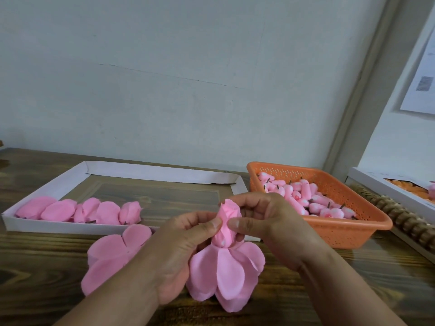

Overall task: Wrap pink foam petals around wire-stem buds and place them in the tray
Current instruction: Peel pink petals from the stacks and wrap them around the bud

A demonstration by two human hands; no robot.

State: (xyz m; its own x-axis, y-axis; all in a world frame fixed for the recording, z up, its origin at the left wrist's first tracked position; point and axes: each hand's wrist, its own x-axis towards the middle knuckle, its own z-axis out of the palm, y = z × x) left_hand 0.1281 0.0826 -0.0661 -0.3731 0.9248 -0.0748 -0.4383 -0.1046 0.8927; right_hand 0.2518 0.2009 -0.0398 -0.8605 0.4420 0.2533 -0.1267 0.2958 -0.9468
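Pinching a pink bud (226, 222) between thumbs and fingers, the left hand (188, 241) and right hand (266, 222) hold it upright above the wooden table (329, 278), loose foam petals (226, 274) hanging beneath it. A flat stack of petals (113, 252) lies just left on the table. Beyond, a white tray (47, 184) holds five wrapped buds (80, 211) along its near wall. Right of it, an orange basket (353, 234) contains unwrapped wire-stem buds (306, 196).
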